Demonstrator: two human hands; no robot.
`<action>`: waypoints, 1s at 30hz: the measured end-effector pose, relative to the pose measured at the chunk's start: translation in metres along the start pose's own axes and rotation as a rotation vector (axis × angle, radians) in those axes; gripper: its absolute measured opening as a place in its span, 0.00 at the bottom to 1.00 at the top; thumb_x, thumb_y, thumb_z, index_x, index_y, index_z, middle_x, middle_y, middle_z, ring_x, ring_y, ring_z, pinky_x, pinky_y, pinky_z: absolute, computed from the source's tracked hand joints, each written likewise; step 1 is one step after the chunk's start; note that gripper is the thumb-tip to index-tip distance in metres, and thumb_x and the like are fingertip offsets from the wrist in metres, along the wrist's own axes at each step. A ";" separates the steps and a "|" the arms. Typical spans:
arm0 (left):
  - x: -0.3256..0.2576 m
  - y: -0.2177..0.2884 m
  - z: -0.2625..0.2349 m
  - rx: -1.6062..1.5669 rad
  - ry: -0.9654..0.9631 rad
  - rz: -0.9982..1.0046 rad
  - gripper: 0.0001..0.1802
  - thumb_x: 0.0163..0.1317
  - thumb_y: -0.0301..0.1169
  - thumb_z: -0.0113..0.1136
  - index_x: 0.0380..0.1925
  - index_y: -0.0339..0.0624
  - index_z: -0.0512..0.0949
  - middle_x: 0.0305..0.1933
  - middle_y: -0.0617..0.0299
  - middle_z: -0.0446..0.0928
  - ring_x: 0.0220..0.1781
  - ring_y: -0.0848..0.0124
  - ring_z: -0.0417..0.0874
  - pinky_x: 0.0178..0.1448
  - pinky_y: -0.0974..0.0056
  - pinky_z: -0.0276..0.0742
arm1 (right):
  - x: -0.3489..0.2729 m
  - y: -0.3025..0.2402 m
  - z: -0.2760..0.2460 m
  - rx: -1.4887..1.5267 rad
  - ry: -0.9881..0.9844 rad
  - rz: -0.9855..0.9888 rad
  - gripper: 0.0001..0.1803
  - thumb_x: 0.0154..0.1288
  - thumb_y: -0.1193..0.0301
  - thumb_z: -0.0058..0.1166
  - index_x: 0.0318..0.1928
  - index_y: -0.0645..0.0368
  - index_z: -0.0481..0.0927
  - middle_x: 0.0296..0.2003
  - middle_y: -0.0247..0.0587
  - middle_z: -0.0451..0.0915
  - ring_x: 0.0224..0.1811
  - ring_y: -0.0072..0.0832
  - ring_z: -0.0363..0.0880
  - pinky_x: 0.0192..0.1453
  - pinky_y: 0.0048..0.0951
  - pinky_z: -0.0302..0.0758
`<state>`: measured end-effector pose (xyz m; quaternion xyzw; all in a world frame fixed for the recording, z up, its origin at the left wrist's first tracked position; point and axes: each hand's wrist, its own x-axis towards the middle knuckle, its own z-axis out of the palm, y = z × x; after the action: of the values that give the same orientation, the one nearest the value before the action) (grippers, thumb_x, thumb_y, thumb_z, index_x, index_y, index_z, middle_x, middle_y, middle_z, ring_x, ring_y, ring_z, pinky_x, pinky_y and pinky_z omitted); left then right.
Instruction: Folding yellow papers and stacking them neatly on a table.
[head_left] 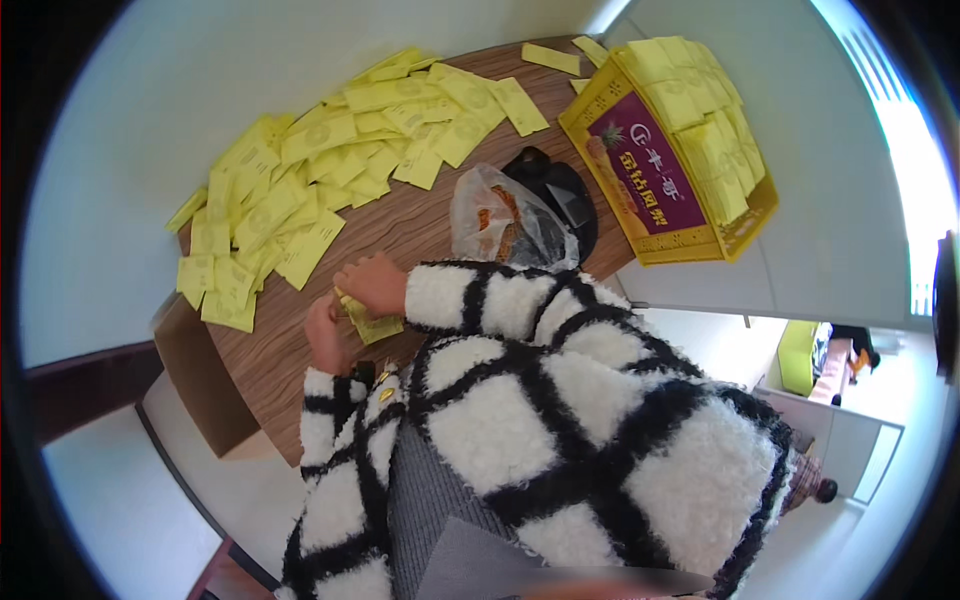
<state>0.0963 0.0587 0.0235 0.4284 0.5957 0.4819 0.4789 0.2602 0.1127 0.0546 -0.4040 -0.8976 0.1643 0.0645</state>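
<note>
My left hand [325, 333] and my right hand [374, 284] meet over the near part of the wooden table. Their fingers are bent around a small yellow paper packet [374, 326]. The packet's lower end shows below the right hand, while its upper end is hidden by the fingers. Beyond my hands spreads a loose heap of flat yellow packets [330, 150], overlapping one another at many angles. Right of my right hand lies a clear plastic bag [500, 215] with something orange-brown inside.
Behind the bag is a rounded black device [560, 195]. A yellow plastic crate [740, 235] with a purple panel, stacked with yellow bundles, stands at the right. A brown cardboard box [205, 385] sits beside the left edge of the table [265, 375]. People are in the background right.
</note>
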 end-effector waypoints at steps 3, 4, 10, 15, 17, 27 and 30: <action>0.013 -0.009 0.006 -0.404 0.054 -0.381 0.12 0.69 0.33 0.49 0.25 0.45 0.72 0.27 0.68 0.70 0.31 0.70 0.71 0.40 0.64 0.68 | -0.010 0.007 -0.007 0.024 0.002 -0.040 0.32 0.37 0.63 0.74 0.46 0.54 0.74 0.42 0.39 0.80 0.46 0.40 0.81 0.43 0.45 0.74; 0.015 -0.011 0.010 -0.497 0.078 -0.478 0.11 0.68 0.32 0.48 0.27 0.44 0.74 0.28 0.68 0.70 0.31 0.70 0.72 0.41 0.67 0.69 | -0.013 0.009 -0.008 0.033 -0.007 -0.060 0.32 0.37 0.64 0.74 0.46 0.55 0.74 0.42 0.39 0.80 0.46 0.41 0.81 0.44 0.45 0.74; 0.012 -0.053 -0.009 -0.597 0.029 -0.705 0.06 0.66 0.27 0.48 0.30 0.42 0.73 0.34 0.61 0.76 0.42 0.66 0.78 0.52 0.59 0.74 | -0.016 0.005 -0.005 0.140 -0.031 -0.158 0.31 0.35 0.65 0.73 0.45 0.55 0.75 0.41 0.41 0.80 0.46 0.43 0.80 0.44 0.45 0.75; -0.009 -0.047 0.008 -0.241 0.030 -0.339 0.14 0.62 0.22 0.48 0.48 0.38 0.72 0.45 0.55 0.76 0.53 0.62 0.77 0.61 0.56 0.72 | -0.015 0.022 0.014 0.269 -0.093 -0.137 0.31 0.34 0.65 0.72 0.44 0.57 0.74 0.42 0.46 0.80 0.47 0.48 0.79 0.45 0.49 0.76; 0.017 -0.052 -0.011 -0.041 -0.002 -0.035 0.23 0.62 0.22 0.47 0.59 0.37 0.67 0.57 0.53 0.73 0.61 0.62 0.74 0.67 0.58 0.69 | 0.012 0.013 0.013 0.331 -0.066 -0.119 0.32 0.35 0.64 0.71 0.44 0.58 0.74 0.43 0.49 0.79 0.48 0.50 0.78 0.48 0.49 0.76; 0.017 -0.081 -0.066 -0.298 -0.158 0.006 0.21 0.72 0.21 0.39 0.64 0.35 0.68 0.63 0.56 0.72 0.63 0.70 0.73 0.68 0.66 0.66 | 0.049 -0.028 0.055 0.543 -0.047 -0.083 0.36 0.36 0.61 0.71 0.50 0.58 0.74 0.42 0.51 0.80 0.47 0.51 0.78 0.50 0.43 0.74; 0.012 -0.080 -0.071 -0.281 -0.166 0.058 0.20 0.73 0.24 0.40 0.63 0.34 0.69 0.62 0.57 0.73 0.62 0.70 0.73 0.67 0.66 0.67 | 0.051 -0.033 0.057 0.509 -0.079 -0.068 0.36 0.37 0.61 0.72 0.50 0.58 0.73 0.42 0.52 0.80 0.47 0.51 0.78 0.50 0.43 0.74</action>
<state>0.0202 0.0454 -0.0521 0.4126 0.4684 0.5368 0.5677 0.1883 0.1165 0.0114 -0.3376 -0.8423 0.3982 0.1342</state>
